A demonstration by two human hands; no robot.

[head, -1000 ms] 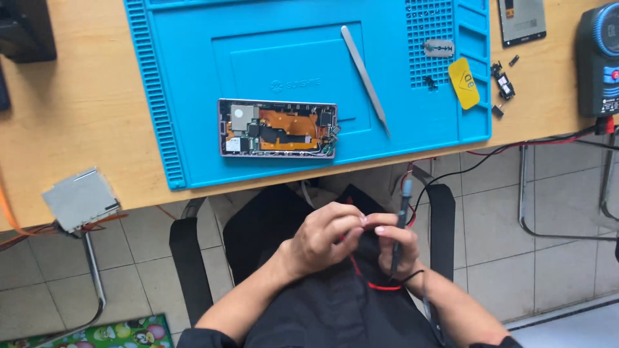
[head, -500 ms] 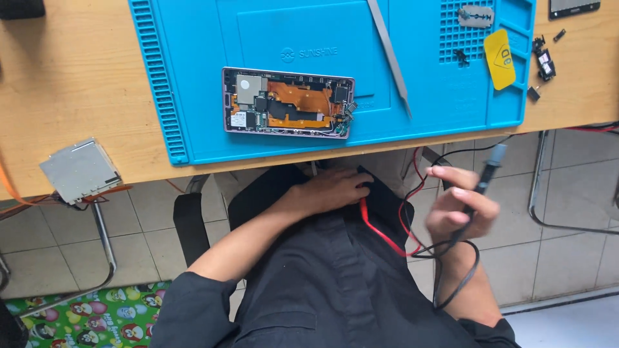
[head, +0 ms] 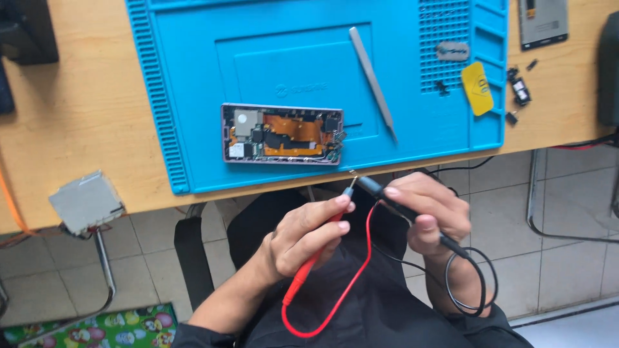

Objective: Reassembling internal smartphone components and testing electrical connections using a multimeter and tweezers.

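Note:
My left hand grips a red test probe like a pen, tip pointing up toward the table edge. My right hand holds a black test probe, its tip close to the red one's tip. Both hands are over my lap, just below the table's front edge. A red lead loops under my left hand and a black lead coils by my right wrist. An opened phone with exposed circuit board lies on the blue work mat, just above the probe tips.
Metal tweezers lie on the mat to the right of the phone. A yellow pick and a small metal plate sit on the mat's right side. Small black parts and a phone screen panel rest on the wooden table. A grey box hangs at left.
Both hands have risen toward the table edge. My left hand now grips the red probe, and the two probe tips have come close together.

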